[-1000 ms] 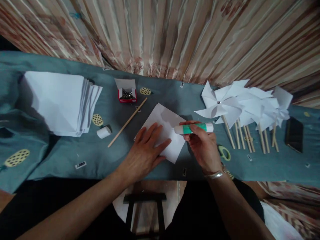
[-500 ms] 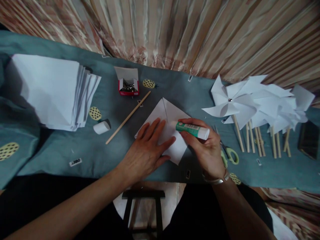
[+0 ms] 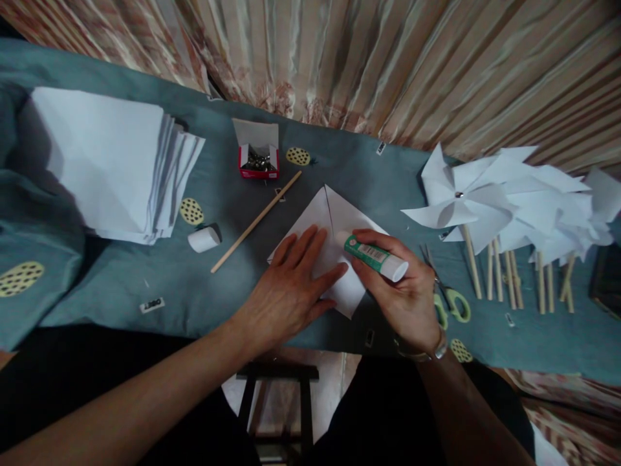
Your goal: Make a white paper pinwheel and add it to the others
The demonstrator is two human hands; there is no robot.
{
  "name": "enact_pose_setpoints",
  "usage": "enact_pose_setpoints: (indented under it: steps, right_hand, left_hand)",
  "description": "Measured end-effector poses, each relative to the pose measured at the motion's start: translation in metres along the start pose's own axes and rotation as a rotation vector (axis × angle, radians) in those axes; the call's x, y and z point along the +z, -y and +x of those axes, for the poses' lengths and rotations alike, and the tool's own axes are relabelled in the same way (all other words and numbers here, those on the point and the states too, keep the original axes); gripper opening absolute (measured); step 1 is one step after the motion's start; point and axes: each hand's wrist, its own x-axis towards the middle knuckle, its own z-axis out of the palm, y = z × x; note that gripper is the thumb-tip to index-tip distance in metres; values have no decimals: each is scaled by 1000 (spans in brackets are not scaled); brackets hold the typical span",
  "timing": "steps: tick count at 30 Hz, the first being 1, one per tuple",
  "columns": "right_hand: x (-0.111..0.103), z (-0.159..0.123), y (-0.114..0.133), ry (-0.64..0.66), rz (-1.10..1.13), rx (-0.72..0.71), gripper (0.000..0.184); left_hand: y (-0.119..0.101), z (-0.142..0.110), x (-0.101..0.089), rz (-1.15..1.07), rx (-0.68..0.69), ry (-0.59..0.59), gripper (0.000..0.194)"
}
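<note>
A square sheet of white paper [image 3: 350,294], slit inward from its corners, lies turned like a diamond in front of me. My left hand [image 3: 295,278] rests on its left half, fingers spread and flat. In my right hand [image 3: 405,281] is a green and white glue stick [image 3: 372,254], tilted, its tip at the paper near the middle. A wooden stick [image 3: 256,222] lies slantwise to the left of the sheet. Beside that stick is a white glue stick cap [image 3: 204,239]. Scissors with green handles [image 3: 451,301] lie partly behind my right hand.
Stacked white paper [image 3: 107,162] lies at the left. An open red box of metal fasteners [image 3: 259,162] stands at the back. Several white paper pinwheels [image 3: 514,200] on wooden sticks overlap at the right, near a dark object [image 3: 606,278]. A curtain [image 3: 339,65] hangs behind the table.
The whole view has shifted slightly, with things appearing a little further right. Both hands keep their places on the paper, and the glue stick is still at its middle.
</note>
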Motion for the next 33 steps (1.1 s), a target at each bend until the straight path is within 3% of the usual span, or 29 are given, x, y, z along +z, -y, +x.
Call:
enact_pose_setpoints:
  steps: [9, 33]
  right_hand:
    - [1, -3, -10, 87, -158, -190, 36]
    - [-2, -2, -4, 205, -207, -203, 36]
  left_hand:
    - [-1, 1, -4, -13, -8, 19, 61]
    - [-2, 2, -3, -28, -10, 7, 54]
